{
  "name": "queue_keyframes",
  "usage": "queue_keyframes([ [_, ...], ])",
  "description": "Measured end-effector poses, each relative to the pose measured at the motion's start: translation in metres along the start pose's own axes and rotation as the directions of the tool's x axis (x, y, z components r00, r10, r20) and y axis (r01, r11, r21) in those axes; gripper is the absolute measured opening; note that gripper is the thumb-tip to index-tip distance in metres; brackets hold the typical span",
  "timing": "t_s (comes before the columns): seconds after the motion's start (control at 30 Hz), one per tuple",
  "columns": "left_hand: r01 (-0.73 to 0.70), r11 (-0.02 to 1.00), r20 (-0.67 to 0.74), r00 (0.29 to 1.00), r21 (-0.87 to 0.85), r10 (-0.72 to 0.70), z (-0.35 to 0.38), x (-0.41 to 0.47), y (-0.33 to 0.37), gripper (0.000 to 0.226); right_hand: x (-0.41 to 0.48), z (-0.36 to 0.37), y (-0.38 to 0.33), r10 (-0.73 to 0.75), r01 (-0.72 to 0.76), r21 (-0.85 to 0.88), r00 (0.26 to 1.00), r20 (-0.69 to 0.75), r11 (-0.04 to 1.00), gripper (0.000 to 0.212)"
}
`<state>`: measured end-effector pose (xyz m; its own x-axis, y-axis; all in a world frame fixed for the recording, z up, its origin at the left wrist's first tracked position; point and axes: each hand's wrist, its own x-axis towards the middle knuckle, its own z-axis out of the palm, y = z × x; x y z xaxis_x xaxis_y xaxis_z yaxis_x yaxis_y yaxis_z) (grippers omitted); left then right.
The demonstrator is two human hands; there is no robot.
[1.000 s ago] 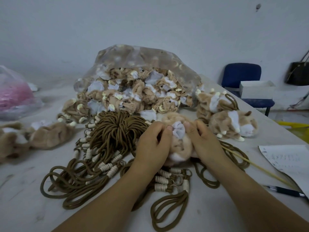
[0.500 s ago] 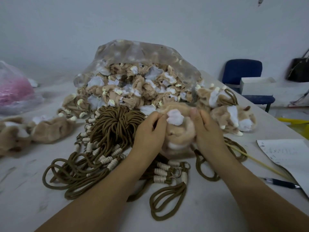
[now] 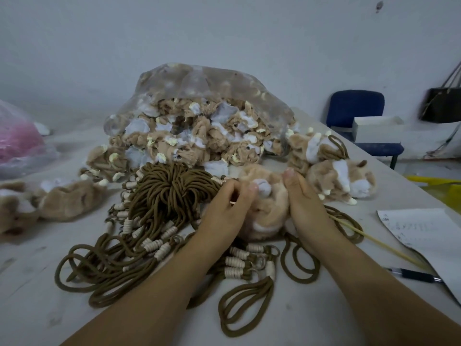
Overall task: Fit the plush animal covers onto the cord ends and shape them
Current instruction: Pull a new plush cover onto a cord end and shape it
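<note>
A tan and white plush animal cover (image 3: 268,208) sits between my two hands at the table's middle. My left hand (image 3: 225,211) grips its left side, fingers curled, thumb pressed near a white patch at its top. My right hand (image 3: 305,207) holds its right side with fingers wrapped around the fur. A bundle of brown cords (image 3: 172,193) with cream coiled ends (image 3: 234,263) spreads left of and below my hands. Two shaped plush animals (image 3: 341,178) lie to the right.
A clear bag (image 3: 199,96) full of loose plush covers stands behind. Flat covers (image 3: 67,198) lie at left, a pink bag (image 3: 17,143) far left. A thin stick (image 3: 379,243), paper (image 3: 424,233) and pen (image 3: 414,274) lie at right. A blue chair (image 3: 356,108) stands beyond the table.
Both hands have squeezed the cover closer together, and the white patch at its top shows smaller. The left fingers have curled more tightly.
</note>
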<state>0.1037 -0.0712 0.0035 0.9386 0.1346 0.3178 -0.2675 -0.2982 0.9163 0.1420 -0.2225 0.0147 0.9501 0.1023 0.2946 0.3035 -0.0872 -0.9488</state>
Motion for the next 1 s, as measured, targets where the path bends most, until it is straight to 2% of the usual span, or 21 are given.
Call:
queue_keyframes([
  [0.13,0.042,0.999,-0.021,0.999,-0.016,-0.042,-0.002,0.003,0.0,0.036,-0.003,0.003,0.002,-0.021,0.018,0.024,0.992,0.124,1.0,0.038],
  [0.27,0.145,0.983,0.045,0.989,-0.116,-0.141,-0.004,0.004,0.003,0.029,-0.006,0.002,-0.002,-0.056,0.043,0.066,0.977,0.207,0.997,0.037],
  [0.37,0.145,0.983,0.052,0.989,-0.113,-0.14,-0.003,0.003,0.004,0.019,-0.011,0.007,-0.01,-0.202,0.221,-0.056,0.948,0.245,0.974,0.037],
  [0.43,0.1,0.991,0.01,0.995,-0.09,-0.1,-0.002,0.002,0.004,0.009,-0.014,0.015,-0.012,-0.305,0.392,-0.239,0.893,0.33,0.888,0.031],
  [0.5,0.063,0.997,-0.066,0.996,-0.036,-0.065,-0.003,0.003,0.003,0.012,-0.014,0.017,-0.011,-0.356,0.461,-0.292,0.867,0.348,0.838,0.029],
  [0.6,0.051,0.991,-0.154,0.988,0.123,-0.032,-0.006,0.007,0.003,0.021,-0.008,0.008,-0.006,-0.296,0.338,-0.254,0.936,0.188,0.906,0.036],
  [0.67,0.025,0.99,-0.116,0.993,0.139,-0.009,-0.006,0.008,0.004,0.026,-0.004,0.003,0.0,-0.221,0.235,-0.204,0.971,0.092,0.95,0.035],
  [0.87,0.039,0.996,0.161,0.987,-0.077,-0.026,-0.005,0.002,0.005,0.027,0.0,0.0,0.0,-0.089,0.09,-0.062,0.996,0.008,0.994,0.04],
  [1.0,-0.042,0.994,0.221,0.973,-0.105,0.064,-0.007,0.002,0.003,0.025,0.0,-0.004,-0.002,-0.025,0.026,0.005,1.0,-0.006,1.0,0.041],
])
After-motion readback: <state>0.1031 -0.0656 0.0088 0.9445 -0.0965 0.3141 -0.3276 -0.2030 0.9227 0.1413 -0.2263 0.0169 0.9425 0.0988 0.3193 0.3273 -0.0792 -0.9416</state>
